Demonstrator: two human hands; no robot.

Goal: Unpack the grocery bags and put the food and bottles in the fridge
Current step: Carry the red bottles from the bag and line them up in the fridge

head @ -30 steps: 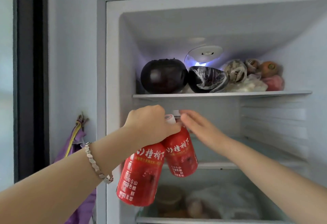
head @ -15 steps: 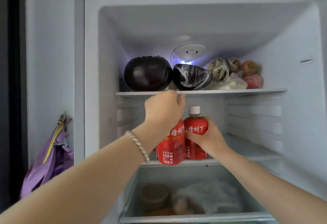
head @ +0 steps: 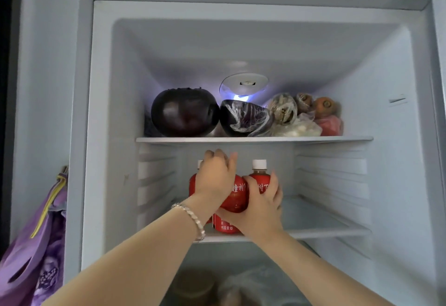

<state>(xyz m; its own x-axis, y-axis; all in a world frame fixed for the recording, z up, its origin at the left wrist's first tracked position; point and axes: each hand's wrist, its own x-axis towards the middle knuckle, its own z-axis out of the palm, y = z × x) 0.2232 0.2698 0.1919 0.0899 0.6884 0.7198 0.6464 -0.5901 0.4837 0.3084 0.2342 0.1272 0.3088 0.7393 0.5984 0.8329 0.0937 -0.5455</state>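
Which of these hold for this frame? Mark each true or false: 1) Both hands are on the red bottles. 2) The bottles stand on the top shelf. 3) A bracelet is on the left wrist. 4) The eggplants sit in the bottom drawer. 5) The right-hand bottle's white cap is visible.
1) True: the left hand and right hand each have a grip on the red bottles.
2) False: they stand on the middle shelf, under the top shelf.
3) True: the bracelet circles the left wrist.
4) False: the eggplants sit on the top shelf.
5) True: the white cap shows above the right hand.
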